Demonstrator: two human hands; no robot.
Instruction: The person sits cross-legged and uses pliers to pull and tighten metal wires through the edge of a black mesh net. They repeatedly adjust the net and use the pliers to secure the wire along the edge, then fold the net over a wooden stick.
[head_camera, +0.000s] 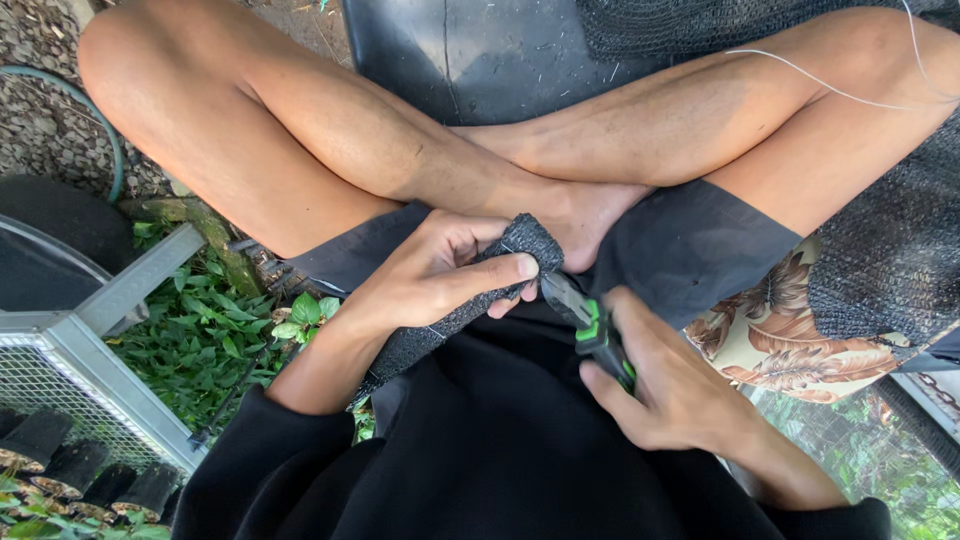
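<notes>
Nearest the camera, the right hand (680, 385) is closed around a pair of green-and-black handled pliers (592, 322), whose tip seems to meet the folded end of the mesh, though the contact is partly hidden. Just beyond, the left hand (435, 275) grips a rolled strip of black shade mesh (470, 300), thumb pressed along its top, over the lap. The mesh looks light, soft and floppy, so it is best pinched close to the worked end. Farther off lie crossed bare legs (400, 150) and a wire-mesh crate (60, 390) among green plants (205, 335).
</notes>
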